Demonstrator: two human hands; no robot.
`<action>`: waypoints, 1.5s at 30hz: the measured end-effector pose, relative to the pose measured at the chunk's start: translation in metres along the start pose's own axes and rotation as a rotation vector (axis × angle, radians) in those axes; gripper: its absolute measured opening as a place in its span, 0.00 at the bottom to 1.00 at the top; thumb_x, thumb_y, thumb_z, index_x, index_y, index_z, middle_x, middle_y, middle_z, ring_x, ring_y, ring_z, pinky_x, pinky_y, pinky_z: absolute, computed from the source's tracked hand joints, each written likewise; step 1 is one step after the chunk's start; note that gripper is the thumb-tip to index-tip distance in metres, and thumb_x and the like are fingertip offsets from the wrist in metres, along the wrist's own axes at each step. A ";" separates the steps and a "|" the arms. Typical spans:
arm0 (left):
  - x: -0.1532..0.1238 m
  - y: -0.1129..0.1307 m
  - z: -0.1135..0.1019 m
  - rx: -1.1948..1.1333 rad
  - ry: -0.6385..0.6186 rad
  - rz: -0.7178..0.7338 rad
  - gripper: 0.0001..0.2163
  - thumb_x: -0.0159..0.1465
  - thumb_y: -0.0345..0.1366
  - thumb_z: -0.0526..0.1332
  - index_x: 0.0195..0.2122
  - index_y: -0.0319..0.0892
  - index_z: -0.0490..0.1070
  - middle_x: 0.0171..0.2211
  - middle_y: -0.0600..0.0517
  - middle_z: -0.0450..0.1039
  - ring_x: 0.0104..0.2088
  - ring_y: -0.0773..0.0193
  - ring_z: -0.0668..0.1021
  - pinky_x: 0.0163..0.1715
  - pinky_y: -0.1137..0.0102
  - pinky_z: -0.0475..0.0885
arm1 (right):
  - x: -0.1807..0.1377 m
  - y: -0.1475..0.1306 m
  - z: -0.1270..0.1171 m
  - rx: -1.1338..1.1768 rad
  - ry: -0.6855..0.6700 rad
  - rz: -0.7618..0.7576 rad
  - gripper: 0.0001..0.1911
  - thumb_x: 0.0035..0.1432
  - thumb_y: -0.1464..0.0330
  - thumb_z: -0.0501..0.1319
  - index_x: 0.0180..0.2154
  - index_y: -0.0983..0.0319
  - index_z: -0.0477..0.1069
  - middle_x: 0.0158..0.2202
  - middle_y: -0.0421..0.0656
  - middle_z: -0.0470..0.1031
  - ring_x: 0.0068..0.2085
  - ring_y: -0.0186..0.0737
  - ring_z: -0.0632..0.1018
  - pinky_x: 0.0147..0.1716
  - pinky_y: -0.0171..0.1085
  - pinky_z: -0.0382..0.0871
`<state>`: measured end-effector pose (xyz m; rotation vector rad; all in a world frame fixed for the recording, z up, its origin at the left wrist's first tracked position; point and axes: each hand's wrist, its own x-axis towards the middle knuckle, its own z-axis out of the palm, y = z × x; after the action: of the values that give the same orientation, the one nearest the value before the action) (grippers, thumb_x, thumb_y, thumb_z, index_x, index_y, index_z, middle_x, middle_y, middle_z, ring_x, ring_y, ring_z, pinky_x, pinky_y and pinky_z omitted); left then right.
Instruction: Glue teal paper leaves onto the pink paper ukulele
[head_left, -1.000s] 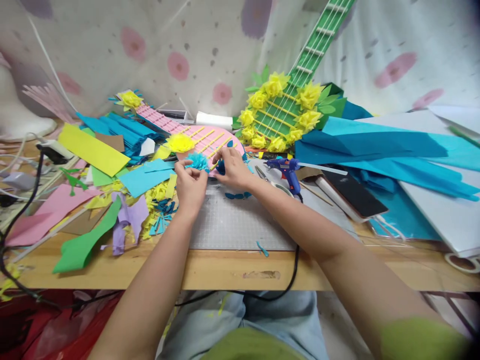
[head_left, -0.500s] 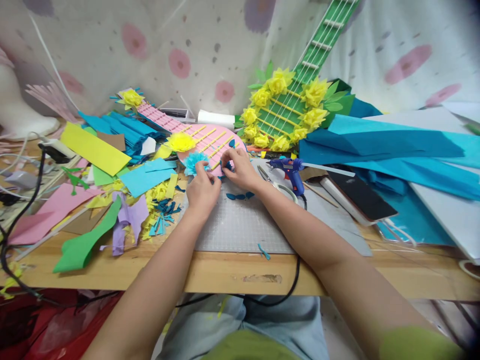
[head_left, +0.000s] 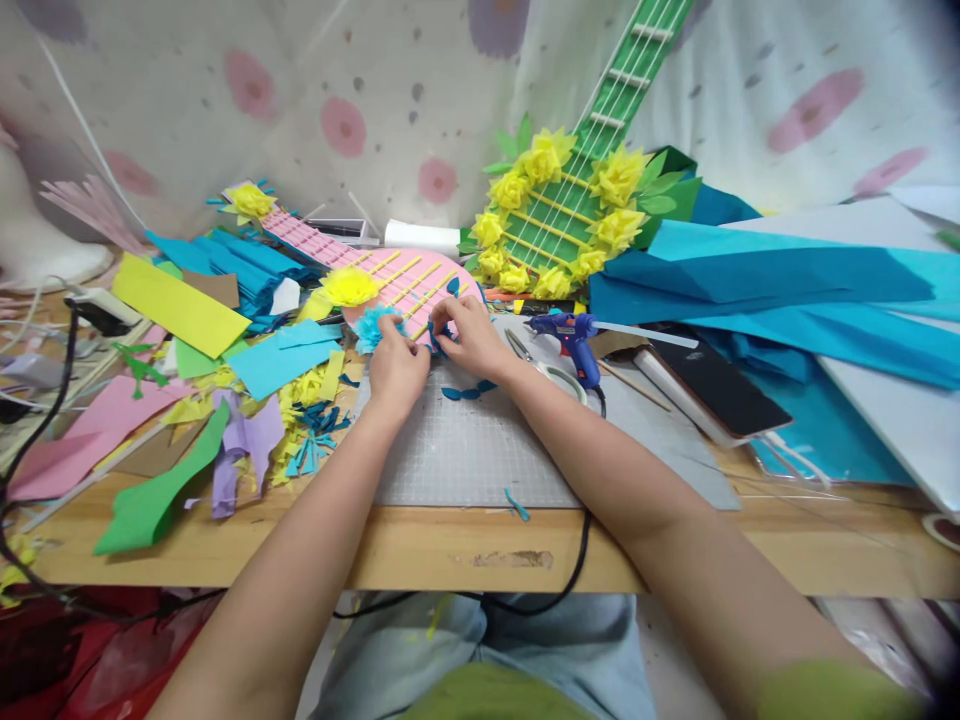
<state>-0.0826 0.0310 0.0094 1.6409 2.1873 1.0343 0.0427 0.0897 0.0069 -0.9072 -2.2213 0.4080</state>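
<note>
A pink paper guitar (head_left: pixel 397 270) with yellow string strips lies at the back of the cutting mat, bearing a yellow paper flower (head_left: pixel 352 286) and a light blue paper flower (head_left: pixel 370 328). My left hand (head_left: pixel 400 370) is at its near edge beside the blue flower, fingers curled in; whatever they grip is hidden. My right hand (head_left: pixel 471 335) pinches a dark blue paper leaf (head_left: pixel 433 332) against the guitar's lower edge. Another dark blue leaf (head_left: pixel 453 286) shows on the guitar just beyond my right fingers. Several cut dark blue leaves (head_left: pixel 469 391) lie on the mat below.
On the grey cutting mat (head_left: pixel 465 460), a blue glue gun (head_left: pixel 571 340) and scissors (head_left: pixel 559 375) lie right of my hands. Farther right are a phone (head_left: pixel 712 385) and blue paper (head_left: pixel 757 285). A green guitar (head_left: pixel 551 230) leans behind. Paper scraps (head_left: pixel 300 440) cover the left side.
The view has shifted slightly, so everything sits a little farther left. Both hands stay at the guitar's near edge, the right still pinching the dark blue leaf.
</note>
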 end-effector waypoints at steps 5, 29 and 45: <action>0.004 0.004 0.000 0.035 -0.013 -0.006 0.20 0.56 0.29 0.56 0.50 0.40 0.56 0.32 0.48 0.75 0.39 0.53 0.78 0.40 0.62 0.70 | 0.000 0.000 -0.001 -0.014 -0.008 0.008 0.14 0.48 0.76 0.53 0.39 0.60 0.66 0.36 0.45 0.74 0.45 0.47 0.67 0.47 0.46 0.59; 0.019 0.011 -0.001 0.006 -0.032 -0.055 0.21 0.48 0.25 0.61 0.43 0.41 0.59 0.27 0.50 0.69 0.38 0.50 0.77 0.42 0.58 0.70 | 0.002 0.005 0.000 -0.058 -0.028 -0.001 0.15 0.48 0.77 0.54 0.40 0.60 0.66 0.36 0.43 0.75 0.45 0.46 0.67 0.47 0.44 0.59; 0.024 0.006 0.003 -0.122 -0.026 -0.077 0.12 0.53 0.28 0.59 0.38 0.44 0.59 0.24 0.52 0.69 0.34 0.52 0.77 0.41 0.58 0.70 | 0.002 0.008 0.000 -0.040 -0.032 -0.009 0.16 0.49 0.76 0.53 0.41 0.59 0.65 0.37 0.45 0.74 0.46 0.49 0.66 0.47 0.47 0.59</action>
<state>-0.0851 0.0547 0.0169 1.4973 2.1082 1.0953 0.0451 0.0970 0.0037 -0.9173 -2.2693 0.3784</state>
